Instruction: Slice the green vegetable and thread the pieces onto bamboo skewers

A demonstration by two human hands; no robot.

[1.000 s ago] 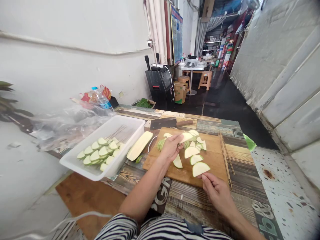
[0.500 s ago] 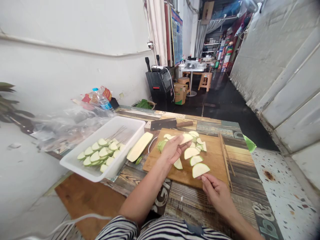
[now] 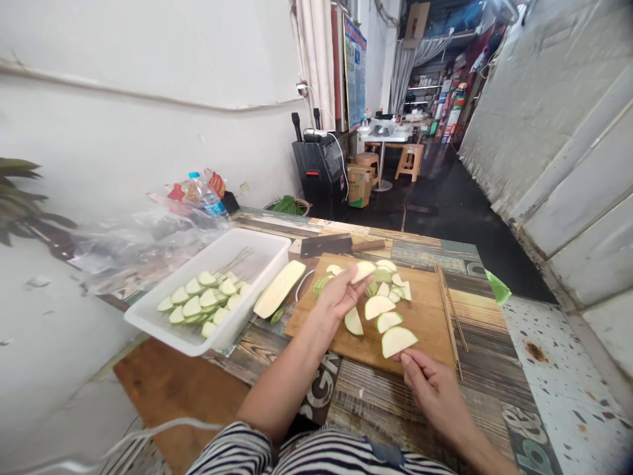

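Note:
My left hand (image 3: 341, 293) is closed on a pale half-round zucchini slice (image 3: 364, 271), held over the far part of the wooden cutting board (image 3: 420, 316). Close to the board's near edge, my right hand (image 3: 428, 376) pinches the end of a skewer of zucchini slices (image 3: 399, 342). Three half-rounds line up away from those fingers; the stick itself is mostly hidden behind them. Loose slices (image 3: 384, 274) lie on the board beyond and around my left hand, and a single slice (image 3: 353, 322) rests beside my left wrist.
Left of the board lies a cut zucchini half (image 3: 279, 290), then a white plastic box (image 3: 182, 346) with skewered slices. A cleaver (image 3: 326, 245) lies behind the board. Bare bamboo skewers (image 3: 449, 316) lie along its right edge. Plastic bags (image 3: 143, 244) and a bottle (image 3: 212, 201) stand far left.
My left hand has shifted slightly, with the slice in it turned a little. My right hand keeps its pinch on the skewer. The whole view has moved slightly.

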